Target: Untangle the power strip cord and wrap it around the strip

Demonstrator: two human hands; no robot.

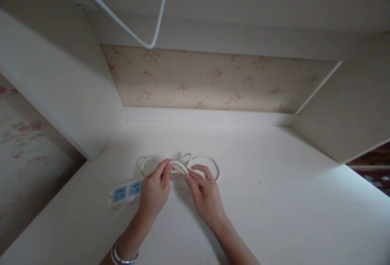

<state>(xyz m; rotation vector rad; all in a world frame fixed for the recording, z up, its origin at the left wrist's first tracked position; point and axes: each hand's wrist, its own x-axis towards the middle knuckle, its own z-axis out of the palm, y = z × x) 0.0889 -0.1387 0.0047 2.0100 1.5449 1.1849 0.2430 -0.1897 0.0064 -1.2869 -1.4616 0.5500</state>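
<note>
Smooth and white, a bent tube or cable [122,25] hangs nearest, above the flat, matte desk [274,208], where the slim cream cord [182,166] sits between both hands. With thumb and fingers, the left hand [155,192] pinches one side of its bunched loops and the right hand [207,200] the other, one finger arched free. It looks only partly gathered, as wide, rounded curves spread loosely near the hard plastic power strip [125,194]
</note>
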